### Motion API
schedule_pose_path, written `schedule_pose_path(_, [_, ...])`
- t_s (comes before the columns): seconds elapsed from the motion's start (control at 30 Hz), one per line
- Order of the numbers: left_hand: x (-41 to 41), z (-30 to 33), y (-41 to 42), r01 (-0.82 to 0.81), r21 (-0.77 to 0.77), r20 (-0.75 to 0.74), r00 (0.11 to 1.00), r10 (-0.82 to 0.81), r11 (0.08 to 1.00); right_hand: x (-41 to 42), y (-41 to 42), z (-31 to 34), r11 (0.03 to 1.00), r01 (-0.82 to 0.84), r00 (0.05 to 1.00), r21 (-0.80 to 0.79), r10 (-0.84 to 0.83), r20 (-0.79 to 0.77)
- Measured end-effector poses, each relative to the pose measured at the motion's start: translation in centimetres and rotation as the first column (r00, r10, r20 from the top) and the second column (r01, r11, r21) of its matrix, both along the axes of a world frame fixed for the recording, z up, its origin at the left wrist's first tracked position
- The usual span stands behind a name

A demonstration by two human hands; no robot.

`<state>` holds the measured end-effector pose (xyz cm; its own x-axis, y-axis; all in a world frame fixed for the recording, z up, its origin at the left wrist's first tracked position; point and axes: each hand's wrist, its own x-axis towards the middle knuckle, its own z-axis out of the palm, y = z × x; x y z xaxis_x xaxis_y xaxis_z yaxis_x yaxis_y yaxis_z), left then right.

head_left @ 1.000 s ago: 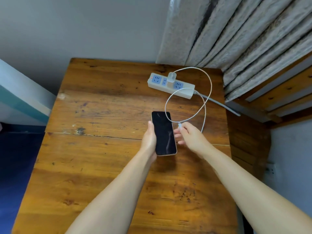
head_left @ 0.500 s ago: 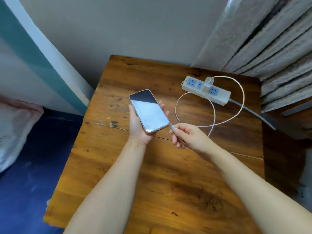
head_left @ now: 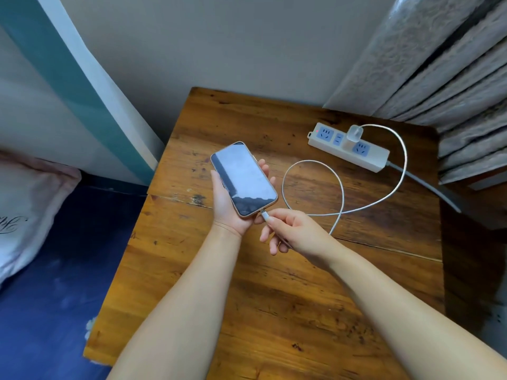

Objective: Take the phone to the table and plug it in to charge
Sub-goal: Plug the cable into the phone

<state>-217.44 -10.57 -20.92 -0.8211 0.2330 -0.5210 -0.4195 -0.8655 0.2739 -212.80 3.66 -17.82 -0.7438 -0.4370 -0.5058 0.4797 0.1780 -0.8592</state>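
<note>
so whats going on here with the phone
A person holds the phone in the left hand above the wooden table. The right hand pinches the charging cable's connector right at the phone's bottom port; whether it is seated is unclear. The cable runs to a charger in the power strip.
</note>
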Motion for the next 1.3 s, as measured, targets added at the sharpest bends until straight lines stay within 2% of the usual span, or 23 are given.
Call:
schedule_pose_path(0.23, [-0.3,0.1,-0.4,0.093,-0.084,0.005,0.996,-0.093,0.992,0.1,-0.9,-0.1,0.978,0.14,0.977,-0.153,-0.111,0.184])
schedule_pose_path(0.53, [-1.0,0.3,-0.6,0.127,-0.203,-0.032,0.99,-0.136,0.971,0.2,-1.6,-0.3,0.957,0.216,0.971,-0.195,-0.189,0.149])
schedule_pose_path(0.7, [-1.1,0.6,-0.6,0.136,-0.217,-0.055,0.987,-0.151,0.967,-0.3,-0.7,-0.3,0.964,0.153,0.972,-0.217,-0.108,0.208])
schedule_pose_path(0.87, [-0.9,0.9,-1.1,0.157,-0.171,-0.061,0.984,-0.17,0.973,-1.0,0.6,-0.9,0.858,0.375,0.906,-0.351,-0.26,0.333])
schedule_pose_path(0.97, [-0.8,0.7,-1.4,0.171,-0.226,-0.073,0.979,-0.192,0.959,-1.1,0.8,-1.5,0.833,0.431,0.882,-0.346,-0.309,0.355])
schedule_pose_path(1.3, [-3.1,1.0,-6.4,0.14,-0.297,-0.059,0.985,-0.164,0.945,-0.9,0.6,-2.9,0.834,0.462,0.85,-0.301,-0.319,0.419])
